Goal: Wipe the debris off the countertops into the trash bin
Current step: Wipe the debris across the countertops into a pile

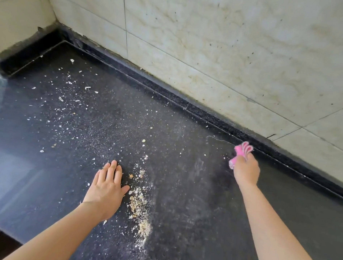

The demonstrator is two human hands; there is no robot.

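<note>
Debris (pixel 140 204) lies scattered over the dark counter (pixel 181 220), thickest in a tan streak just beside the left hand (pixel 106 188), which rests flat with fingers spread, while the right hand (pixel 246 170) near the back ledge is clenched round a pink cloth (pixel 240 151)

The dark speckled stone tabletop (pixel 182 210) meets the pale tiled wall (pixel 230 53) behind it. The left hand (pixel 106 188) lies flat on the tabletop, just left of a heaped line of pale crumbs (pixel 140 207). Scattered white flakes (pixel 69 96) lie further back on the left. The right hand (pixel 246 169) with a small pink cloth (pixel 240 151) is near the wall, on the right.
</note>
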